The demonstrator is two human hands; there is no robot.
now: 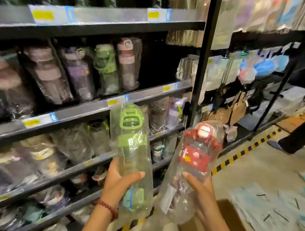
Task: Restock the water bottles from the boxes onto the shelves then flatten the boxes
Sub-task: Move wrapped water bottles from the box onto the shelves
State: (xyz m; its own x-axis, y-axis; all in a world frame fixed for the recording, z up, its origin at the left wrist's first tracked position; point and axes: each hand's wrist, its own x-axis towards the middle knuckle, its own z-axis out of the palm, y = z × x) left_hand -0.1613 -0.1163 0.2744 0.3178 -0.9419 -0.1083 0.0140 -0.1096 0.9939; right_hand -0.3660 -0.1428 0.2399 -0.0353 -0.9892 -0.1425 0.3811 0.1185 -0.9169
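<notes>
The left hand (pixel 121 180) is wrapped around the lower body of a green-lidded bottle (pixel 131 150), thumb across its front, fingers behind; a red bead bracelet (pixel 108 208) sits on that wrist. The right hand (pixel 199 194) cups the lower body of a red-lidded bottle (pixel 192 165) from the right, thumb pressed on its front. Both bottles are sealed in clear plastic bags and held upright, tilted slightly, just beside each other but apart.

Behind the green-lidded bottle stand the shelves (pixel 87 109), several tiers packed with more bagged bottles; its lid reaches the yellow price tag (pixel 113 101) on one shelf edge. Below and right of the green-lidded bottle, under the right forearm, lies a cardboard box (pixel 230 227). Farther right, yellow-and-black floor tape (pixel 243 152) runs along the floor.
</notes>
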